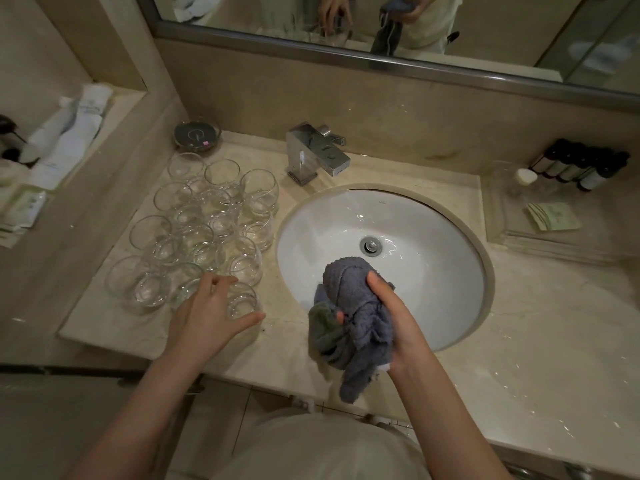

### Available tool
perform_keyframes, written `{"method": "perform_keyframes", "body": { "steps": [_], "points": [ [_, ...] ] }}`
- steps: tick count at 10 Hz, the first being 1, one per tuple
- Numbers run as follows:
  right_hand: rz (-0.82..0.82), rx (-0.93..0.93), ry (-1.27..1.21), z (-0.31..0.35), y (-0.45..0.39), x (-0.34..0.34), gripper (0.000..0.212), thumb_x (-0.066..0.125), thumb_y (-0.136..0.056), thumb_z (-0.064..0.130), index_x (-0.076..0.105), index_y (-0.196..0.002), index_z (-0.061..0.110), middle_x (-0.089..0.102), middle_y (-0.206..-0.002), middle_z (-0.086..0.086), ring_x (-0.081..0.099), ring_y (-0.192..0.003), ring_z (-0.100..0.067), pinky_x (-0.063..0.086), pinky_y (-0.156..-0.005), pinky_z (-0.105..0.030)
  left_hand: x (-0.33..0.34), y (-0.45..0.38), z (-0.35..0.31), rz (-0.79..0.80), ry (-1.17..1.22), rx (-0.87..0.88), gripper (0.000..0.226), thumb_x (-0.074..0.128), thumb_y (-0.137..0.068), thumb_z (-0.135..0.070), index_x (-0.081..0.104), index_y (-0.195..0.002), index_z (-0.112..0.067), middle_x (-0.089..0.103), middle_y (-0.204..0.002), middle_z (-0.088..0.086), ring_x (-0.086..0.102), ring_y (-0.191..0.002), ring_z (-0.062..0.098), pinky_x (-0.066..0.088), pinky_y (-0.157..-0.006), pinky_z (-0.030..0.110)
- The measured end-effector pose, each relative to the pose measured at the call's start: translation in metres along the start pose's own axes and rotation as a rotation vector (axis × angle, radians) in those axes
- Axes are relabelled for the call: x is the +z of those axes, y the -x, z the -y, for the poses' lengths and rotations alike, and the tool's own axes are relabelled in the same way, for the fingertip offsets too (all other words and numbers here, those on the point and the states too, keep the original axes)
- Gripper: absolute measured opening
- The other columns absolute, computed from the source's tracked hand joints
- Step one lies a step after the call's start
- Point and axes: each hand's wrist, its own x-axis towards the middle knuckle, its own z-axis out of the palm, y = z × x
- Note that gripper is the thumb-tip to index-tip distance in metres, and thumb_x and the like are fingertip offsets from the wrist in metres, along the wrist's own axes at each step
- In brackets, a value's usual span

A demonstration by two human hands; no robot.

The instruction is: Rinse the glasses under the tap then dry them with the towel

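Several clear stemless glasses stand clustered on the marble counter left of the sink. My left hand reaches over the nearest glass at the front of the cluster, with the thumb on its right side and the fingers curled on its far rim. My right hand grips a bunched blue-grey towel over the front edge of the white sink. The towel's tail hangs below the counter edge. The chrome tap stands behind the sink, and no water shows running from it.
A dark round dish sits behind the glasses. Dark toiletry bottles and a green sachet lie on a tray at the right. White packets fill a recessed shelf at the left. A mirror runs along the back wall.
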Motion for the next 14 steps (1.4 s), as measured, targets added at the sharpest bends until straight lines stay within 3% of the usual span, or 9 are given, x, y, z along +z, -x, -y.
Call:
{"method": "perform_keyframes", "body": {
  "steps": [2, 3, 4, 5, 6, 8, 11, 13, 14],
  "points": [
    [-0.09, -0.31, 0.111, 0.021, 0.013, 0.006, 0.038, 0.065, -0.075, 0.023, 0.061, -0.108, 0.004, 0.069, -0.087, -0.014, 0.068, -0.068, -0.021, 0.057, -0.056, -0.031, -0.009, 0.004, -0.002, -0.111, 0.008, -0.007, 0.082, 0.054, -0.074, -0.078, 0.055, -0.13, -0.018, 0.052, -0.129, 0.004, 0.061, -0.106, 0.03, 0.051, -0.082, 0.041],
    [-0.163, -0.507, 0.267, 0.048, 0.019, 0.007, 0.025, 0.074, -0.076, 0.022, 0.066, -0.099, 0.013, 0.071, -0.09, -0.009, 0.067, -0.084, -0.023, 0.054, -0.081, -0.042, -0.021, -0.006, -0.031, -0.173, 0.21, 0.089, 0.051, 0.06, -0.085, -0.057, 0.065, -0.114, -0.016, 0.061, -0.114, -0.001, 0.06, -0.08, 0.02, 0.046, -0.074, 0.034],
    [-0.199, -0.709, 0.365, 0.09, 0.027, 0.009, 0.009, 0.066, -0.088, 0.015, 0.068, -0.097, 0.016, 0.071, -0.09, -0.007, 0.067, -0.084, -0.019, 0.054, -0.081, -0.034, -0.027, -0.021, -0.081, -0.137, 0.477, 0.192, 0.022, 0.07, -0.088, -0.036, 0.07, -0.097, -0.016, 0.066, -0.093, -0.007, 0.058, -0.073, 0.006, 0.041, -0.067, 0.025],
    [-0.222, -0.863, 0.379, 0.14, 0.036, 0.008, 0.01, 0.058, -0.092, 0.008, 0.065, -0.098, 0.013, 0.069, -0.088, -0.004, 0.066, -0.078, -0.011, 0.053, -0.076, -0.026, -0.03, -0.037, -0.133, -0.012, 0.609, 0.277, 0.025, 0.07, -0.081, -0.044, 0.069, -0.089, -0.02, 0.066, -0.081, -0.013, 0.057, -0.071, -0.004, 0.041, -0.066, 0.013],
    [-0.254, -0.969, 0.429, 0.19, 0.045, 0.007, 0.012, 0.058, -0.093, 0.009, 0.062, -0.104, 0.009, 0.066, -0.093, -0.005, 0.064, -0.082, -0.011, 0.052, -0.082, -0.028, -0.031, -0.052, -0.183, 0.092, 0.685, 0.327, 0.033, 0.06, -0.072, -0.058, 0.067, -0.083, -0.028, 0.067, -0.078, -0.01, 0.06, -0.071, 0.005, 0.044, -0.07, 0.018],
    [-0.278, -1.136, 0.482, 0.288, 0.064, 0.007, 0.009, 0.061, -0.092, 0.009, 0.065, -0.093, 0.017, 0.069, -0.082, 0.002, 0.067, -0.079, -0.008, 0.054, -0.079, -0.026, -0.028, -0.077, -0.26, 0.175, 0.784, 0.379, 0.017, 0.063, -0.094, -0.032, 0.067, -0.086, -0.018, 0.071, -0.084, 0.002, 0.062, -0.065, 0.006, 0.041, -0.059, 0.009],
    [-0.342, -1.432, 0.517, 0.419, 0.095, -0.009, 0.011, 0.061, -0.089, 0.008, 0.061, -0.092, 0.018, 0.07, -0.07, 0.018, 0.065, -0.076, 0.001, 0.051, -0.078, -0.021, -0.017, -0.108, -0.319, 0.186, 0.869, 0.33, 0.042, 0.055, -0.076, -0.051, 0.07, -0.089, -0.014, 0.07, -0.075, -0.006, 0.061, -0.059, 0.003, 0.043, -0.064, 0.02],
    [-0.509, -1.111, 0.797, 0.396, 0.029, -0.088, 0.027, 0.066, -0.09, 0.012, 0.061, -0.116, 0.01, 0.067, -0.097, 0.008, 0.062, -0.087, 0.007, 0.045, -0.079, -0.008, -0.009, -0.121, -0.329, 0.197, 0.873, 0.29, 0.041, 0.054, -0.075, -0.051, 0.07, -0.086, -0.015, 0.071, -0.073, -0.006, 0.062, -0.059, 0.005, 0.044, -0.066, 0.024],
    [-0.54, -0.863, 0.921, 0.363, 0.001, -0.123, 0.042, 0.067, -0.09, 0.024, 0.058, -0.129, 0.01, 0.062, -0.124, -0.005, 0.057, -0.117, -0.017, 0.046, -0.097, -0.025, -0.008, -0.123, -0.332, 0.217, 0.882, 0.235, 0.039, 0.055, -0.076, -0.051, 0.07, -0.085, -0.016, 0.071, -0.073, -0.005, 0.063, -0.058, 0.006, 0.044, -0.064, 0.025]
  ]
}}
